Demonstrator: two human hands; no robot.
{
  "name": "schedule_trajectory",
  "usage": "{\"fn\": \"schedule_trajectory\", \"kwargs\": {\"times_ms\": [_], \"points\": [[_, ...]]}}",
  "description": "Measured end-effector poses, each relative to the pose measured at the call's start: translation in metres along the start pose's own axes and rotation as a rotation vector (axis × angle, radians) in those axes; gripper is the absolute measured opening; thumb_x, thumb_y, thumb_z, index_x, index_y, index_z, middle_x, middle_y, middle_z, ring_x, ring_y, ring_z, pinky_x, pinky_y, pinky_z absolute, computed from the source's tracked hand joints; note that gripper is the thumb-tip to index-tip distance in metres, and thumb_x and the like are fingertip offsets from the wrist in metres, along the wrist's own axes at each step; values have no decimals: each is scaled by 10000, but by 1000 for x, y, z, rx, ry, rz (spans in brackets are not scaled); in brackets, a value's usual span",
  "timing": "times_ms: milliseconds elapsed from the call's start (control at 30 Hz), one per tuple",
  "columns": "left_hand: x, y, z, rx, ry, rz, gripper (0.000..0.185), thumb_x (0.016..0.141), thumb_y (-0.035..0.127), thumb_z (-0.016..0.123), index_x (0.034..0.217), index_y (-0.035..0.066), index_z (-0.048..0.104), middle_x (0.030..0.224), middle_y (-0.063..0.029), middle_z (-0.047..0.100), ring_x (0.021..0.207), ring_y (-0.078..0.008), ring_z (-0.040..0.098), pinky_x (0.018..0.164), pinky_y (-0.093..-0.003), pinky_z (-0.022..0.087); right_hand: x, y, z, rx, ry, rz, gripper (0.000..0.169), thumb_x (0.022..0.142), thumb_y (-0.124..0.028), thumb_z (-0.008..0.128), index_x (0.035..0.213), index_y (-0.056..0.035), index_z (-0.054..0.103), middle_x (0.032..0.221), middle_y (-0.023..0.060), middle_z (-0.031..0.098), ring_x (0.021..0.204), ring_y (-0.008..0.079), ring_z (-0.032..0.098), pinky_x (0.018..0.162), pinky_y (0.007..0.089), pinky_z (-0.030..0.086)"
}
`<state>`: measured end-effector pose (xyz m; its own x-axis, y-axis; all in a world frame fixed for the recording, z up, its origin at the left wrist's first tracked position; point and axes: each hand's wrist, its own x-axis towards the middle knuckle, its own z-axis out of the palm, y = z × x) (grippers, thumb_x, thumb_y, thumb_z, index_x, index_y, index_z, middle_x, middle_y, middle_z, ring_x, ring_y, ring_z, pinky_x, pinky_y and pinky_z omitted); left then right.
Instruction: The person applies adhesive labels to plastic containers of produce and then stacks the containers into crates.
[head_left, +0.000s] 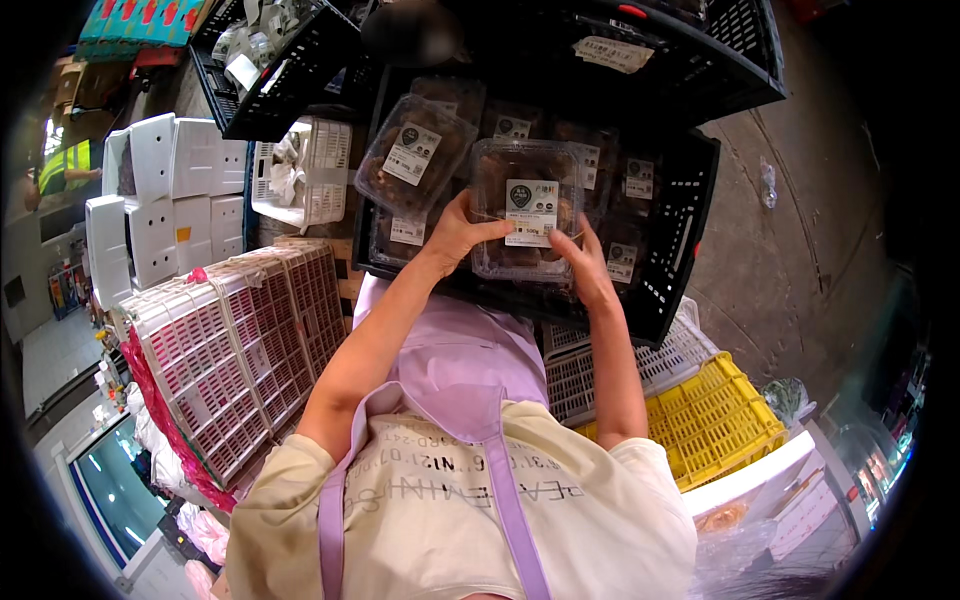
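A clear plastic clamshell box (491, 169) of brown food, with a white label on its lid, is held between my two hands. My left hand (457, 236) grips its left side, thumb lying on the label. From the right, my right hand (585, 262) grips the other side, its thumb at the label's lower corner. Below it stands a black plastic crate (679, 240) with several similar labelled boxes inside. One more clamshell box (412, 154) lies tilted on top of the others at the crate's left. The held box partly covers those beneath.
Another black crate (675, 82) rises at the far side, and one with crumpled material (274, 67) stands far left. White foam boxes (157, 225) and a white slatted crate (232, 352) are stacked left. A yellow crate (712, 420) is near my right elbow. Someone in a hi-vis vest (67, 169) appears far left.
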<state>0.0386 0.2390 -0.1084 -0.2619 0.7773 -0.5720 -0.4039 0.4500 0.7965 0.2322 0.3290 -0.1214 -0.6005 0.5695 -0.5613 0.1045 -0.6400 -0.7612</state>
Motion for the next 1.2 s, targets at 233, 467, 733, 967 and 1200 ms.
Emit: {"fn": "schedule_trajectory", "kwargs": {"times_ms": [233, 467, 733, 967, 1200], "points": [[-3, -13, -6, -21, -5, -1, 553, 655, 122, 786, 1104, -13, 491, 1054, -96, 572, 1005, -181, 536, 913, -301, 410, 13, -4, -11, -27, 51, -5, 696, 826, -405, 613, 1351, -11, 380, 1332, 147, 427, 1229, 229, 409, 1022, 353, 301], [-5, -19, -3, -207, 56, -12, 661, 659, 110, 782, 1174, -9, 385, 1120, -124, 519, 1056, -204, 513, 939, -323, 402, -16, 37, -30, 448, -26, -61, 790, 762, -438, 688, 1361, -59, 339, 1326, 104, 424, 1186, 230, 451, 971, 407, 399], [-8, -22, 52, -121, -17, 161, 511, 757, 157, 725, 1154, 44, 425, 1096, -64, 531, 1030, -147, 514, 897, -286, 424, -32, 59, 35, 764, 244, -282, 542, 829, -261, 601, 1294, -68, 400, 1262, 64, 481, 1163, 211, 464, 991, 386, 369], [-9, -16, 36, -135, -49, -121, 282, 969, 302, 411, 907, 51, 522, 830, -64, 596, 804, -175, 634, 685, -286, 531, -12, 55, -53, 852, 332, -342, 522, 858, -275, 549, 1307, -54, 398, 1266, 93, 490, 1152, 261, 484, 973, 421, 391], [-32, -19, 15, -113, -68, -204, 309, 966, 323, 413, 852, 56, 519, 502, -6, 459, 518, -161, 597, 520, -259, 494, 58, 85, -132, 826, 620, -319, 446, 848, -253, 595, 1244, -86, 475, 1220, 71, 529, 1116, 247, 507, 935, 427, 418]]}}
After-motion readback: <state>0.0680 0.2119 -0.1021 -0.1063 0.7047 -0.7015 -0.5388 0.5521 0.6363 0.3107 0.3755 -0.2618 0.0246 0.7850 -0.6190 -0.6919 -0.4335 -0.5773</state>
